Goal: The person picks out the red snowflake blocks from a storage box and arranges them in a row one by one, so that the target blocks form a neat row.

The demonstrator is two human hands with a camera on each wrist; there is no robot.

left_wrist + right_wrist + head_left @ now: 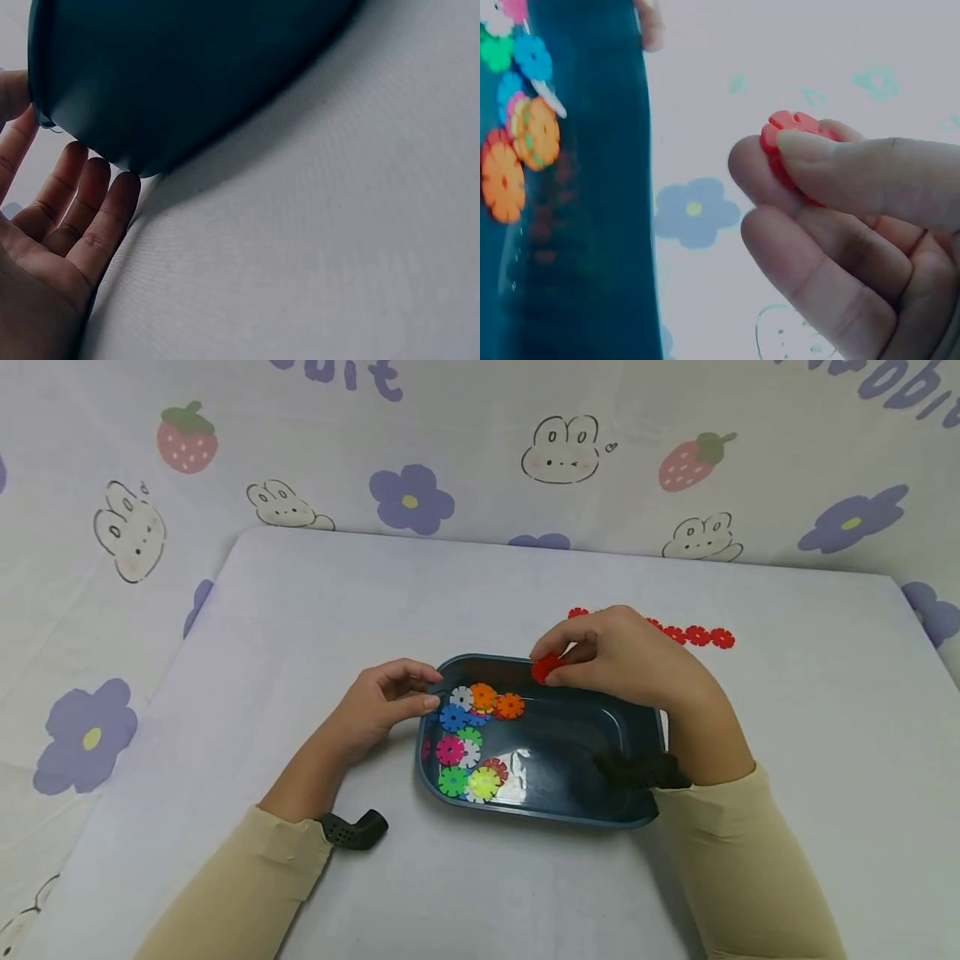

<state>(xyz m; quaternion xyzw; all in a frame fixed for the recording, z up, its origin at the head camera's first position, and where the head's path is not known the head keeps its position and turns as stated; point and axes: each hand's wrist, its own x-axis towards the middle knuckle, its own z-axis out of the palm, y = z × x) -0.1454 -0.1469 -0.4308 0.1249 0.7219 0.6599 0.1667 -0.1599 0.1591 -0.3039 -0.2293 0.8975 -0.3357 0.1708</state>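
Observation:
A dark teal plastic tray (562,756) stands on the table, with several colourful toothed snowflake discs (453,749) lying in its left part. My left hand (382,702) holds the tray's left end, the thumb at the rim; in the left wrist view its fingertips touch the outer wall (180,82). Over the tray's far rim, my right hand (630,656) pinches a red snowflake disc (544,669) between thumb and fingers. The right wrist view shows that red disc (786,129) partly covered by the thumb.
Behind the right hand, a row of red snowflake discs (698,635) lies on the white table (337,585); the hand hides part of it. A patterned cloth (465,443) with flowers, rabbits and strawberries hangs beyond the table's back edge.

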